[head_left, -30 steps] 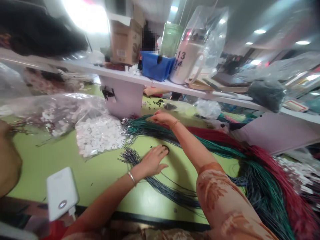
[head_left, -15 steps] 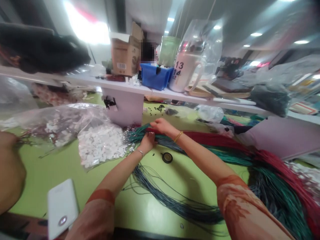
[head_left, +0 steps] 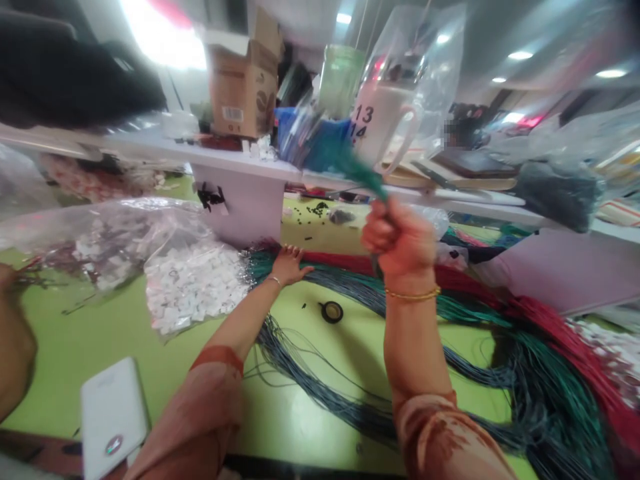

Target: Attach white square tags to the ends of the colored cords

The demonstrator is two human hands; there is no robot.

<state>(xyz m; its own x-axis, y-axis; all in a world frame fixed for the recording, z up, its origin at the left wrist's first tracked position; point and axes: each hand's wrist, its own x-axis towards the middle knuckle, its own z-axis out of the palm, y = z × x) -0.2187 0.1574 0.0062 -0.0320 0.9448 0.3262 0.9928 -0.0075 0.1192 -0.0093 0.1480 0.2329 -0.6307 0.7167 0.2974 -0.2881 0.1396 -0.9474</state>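
My right hand [head_left: 400, 237] is raised over the bench, closed in a fist around a bunch of green wires [head_left: 363, 170]; their loose ends are smeared by motion in front of the shelf. My left hand [head_left: 289, 265] lies with fingers spread across the long wire bundle near its tips. That bundle has red wires [head_left: 470, 293], green wires [head_left: 465, 312] and dark grey wires [head_left: 345, 287], running to the right and hanging in a thick heap. A separate curve of grey wires [head_left: 320, 393] lies nearer to me. A black ring-shaped roll [head_left: 332, 312] rests between them.
A clear bag of white plastic pieces [head_left: 197, 287] lies left of the wires. A white phone-like device [head_left: 114, 413] is at front left. Along the shelf stand a cardboard box [head_left: 243, 90], a blue bin [head_left: 285, 127] and a white mug [head_left: 377, 127]. Another person's arm [head_left: 15, 340] shows at far left.
My right hand has lifted up from the bundle with green wires in its fist. My left hand has opened out flat on the remaining wires. The view has shifted slightly.
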